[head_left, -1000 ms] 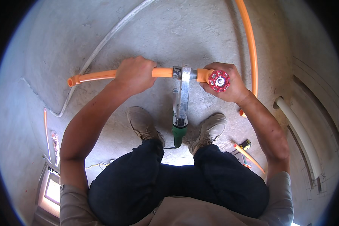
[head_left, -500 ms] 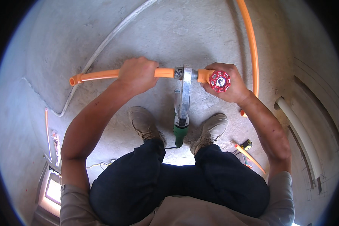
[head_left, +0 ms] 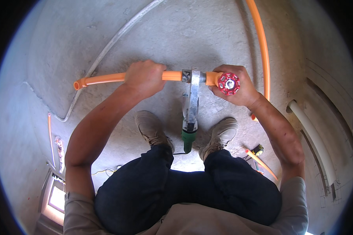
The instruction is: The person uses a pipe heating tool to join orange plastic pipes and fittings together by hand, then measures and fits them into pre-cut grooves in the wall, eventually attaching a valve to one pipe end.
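My left hand (head_left: 145, 79) is wrapped round an orange plastic pipe (head_left: 106, 78) with a fitting on its far left end. The pipe's right end sits at the left socket of a pipe fusion welder (head_left: 193, 102), which has a flat metal heating blade and a green handle pointing back toward me between my shoes. On the blade's other side, my right hand (head_left: 242, 84) grips an orange stop valve (head_left: 212, 78) with a red handwheel (head_left: 228, 84). The valve's left end meets the right socket. Some fingers of both hands are hidden behind what they hold.
A long orange pipe (head_left: 264, 55) lies on the concrete floor at right. A grey conduit (head_left: 113, 40) curves across the left. By my right knee are a short orange pipe (head_left: 262, 164) and a tape measure (head_left: 258, 149). A white pipe (head_left: 312, 139) runs along the right wall.
Almost nothing differs. The view has shifted very slightly; both hands keep the same grip, and the pipe and valve stay at the welder's two sides.
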A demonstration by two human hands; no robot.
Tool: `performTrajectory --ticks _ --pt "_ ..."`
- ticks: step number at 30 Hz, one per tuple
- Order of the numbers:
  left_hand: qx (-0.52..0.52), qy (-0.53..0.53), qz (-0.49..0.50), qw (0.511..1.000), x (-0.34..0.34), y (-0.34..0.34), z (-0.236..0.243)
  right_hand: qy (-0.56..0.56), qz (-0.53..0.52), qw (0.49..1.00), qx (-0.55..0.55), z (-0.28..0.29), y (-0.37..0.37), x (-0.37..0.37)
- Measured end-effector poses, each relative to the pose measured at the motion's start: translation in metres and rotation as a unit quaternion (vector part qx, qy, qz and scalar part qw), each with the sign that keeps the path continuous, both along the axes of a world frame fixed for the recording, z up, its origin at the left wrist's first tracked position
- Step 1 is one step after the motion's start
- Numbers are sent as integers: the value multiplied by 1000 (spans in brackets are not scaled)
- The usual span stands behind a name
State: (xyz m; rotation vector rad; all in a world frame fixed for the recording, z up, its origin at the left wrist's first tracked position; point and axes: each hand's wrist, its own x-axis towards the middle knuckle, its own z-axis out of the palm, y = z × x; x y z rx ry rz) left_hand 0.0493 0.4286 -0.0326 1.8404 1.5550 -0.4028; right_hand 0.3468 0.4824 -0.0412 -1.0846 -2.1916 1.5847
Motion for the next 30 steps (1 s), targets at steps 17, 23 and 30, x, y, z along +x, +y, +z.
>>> performTrajectory --ticks 17,23,30 --pt "18 2 -3 1000 1 -1 1 4 -11 1000 -4 -3 -4 -2" --pt "12 -13 6 1000 -1 -3 -5 -6 -3 1000 -22 1 -2 -3" --pt "-16 -8 -4 1000 2 4 2 8 -18 1000 -8 -3 -5 -4"
